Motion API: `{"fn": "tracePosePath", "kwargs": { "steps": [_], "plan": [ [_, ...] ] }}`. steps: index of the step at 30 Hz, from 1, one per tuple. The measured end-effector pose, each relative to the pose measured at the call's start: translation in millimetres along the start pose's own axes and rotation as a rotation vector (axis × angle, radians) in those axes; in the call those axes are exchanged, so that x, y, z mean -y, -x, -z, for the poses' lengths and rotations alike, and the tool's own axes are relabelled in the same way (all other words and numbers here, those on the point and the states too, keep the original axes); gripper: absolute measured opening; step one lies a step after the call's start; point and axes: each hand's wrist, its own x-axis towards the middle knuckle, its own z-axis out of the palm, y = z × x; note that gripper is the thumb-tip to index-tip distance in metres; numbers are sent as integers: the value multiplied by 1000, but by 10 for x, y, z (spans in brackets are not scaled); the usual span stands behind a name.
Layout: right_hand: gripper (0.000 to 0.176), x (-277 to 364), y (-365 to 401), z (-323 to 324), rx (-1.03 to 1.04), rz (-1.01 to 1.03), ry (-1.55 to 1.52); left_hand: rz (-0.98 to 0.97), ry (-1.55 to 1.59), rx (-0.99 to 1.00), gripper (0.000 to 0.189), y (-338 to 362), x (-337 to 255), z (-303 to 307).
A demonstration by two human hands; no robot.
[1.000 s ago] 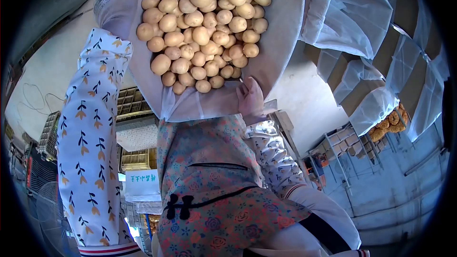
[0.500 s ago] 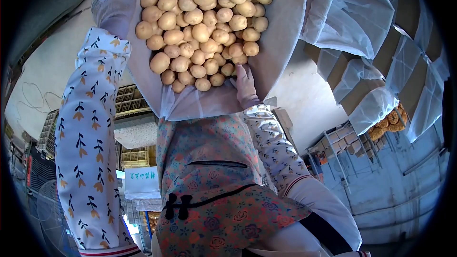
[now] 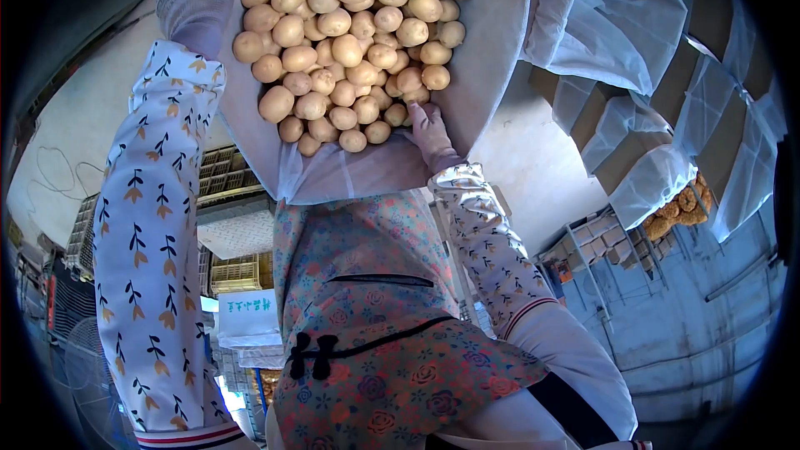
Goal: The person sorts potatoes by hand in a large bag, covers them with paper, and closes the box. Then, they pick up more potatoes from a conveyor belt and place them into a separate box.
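Observation:
Many pale yellow potatoes (image 3: 346,50) lie heaped in a grey sloping tray (image 3: 492,25) lined with thin clear sheeting at its near end. My left hand (image 3: 196,4), in a whitish knit glove, is closed on the tray's left edge, its thumb toward the inside. At the near right side of the heap, my right hand (image 3: 429,135) has its fingers somewhat apart, with fingertips against the lowest potatoes. No potato shows within its grip.
My floral apron (image 3: 367,308) is just below the tray. Yellow crates (image 3: 237,275) and a white box with green writing (image 3: 250,317) stand at lower left. Translucent sheets (image 3: 608,25) cover brown boxes at upper right. Filled net bags (image 3: 679,204) sit beyond them on the right.
My right hand has moved slightly up and right, and its fingers are more bent against the potatoes. My left hand stays on the tray edge. The tray has shifted slightly left and up in view.

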Motion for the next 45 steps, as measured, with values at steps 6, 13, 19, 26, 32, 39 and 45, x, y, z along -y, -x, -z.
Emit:
{"fn": "tracePosePath", "kwargs": {
  "steps": [6,13,19,26,32,39,45],
  "plan": [
    [112,1410,835,-325,94,7,521,-44,-46,-92,59,5,59,-93],
    [119,1905,669,-665,70,-109,568,-46,-53,-89,58,-31,60,-113],
    [112,1730,545,-522,60,59,451,-21,-35,-103,61,9,43,-96],
    [102,1653,365,-365,174,-32,51,-65,-57,-130,61,-15,64,-92],
    [60,1616,219,-487,419,-235,-571,-66,-34,-108,58,-4,56,-82],
    [62,1981,217,-623,481,-515,-1885,-86,-110,-96,58,-58,116,-83],
    [81,2426,-4,94,589,-162,-1935,-389,363,-360,27,285,-135,-37]
  ]
}}
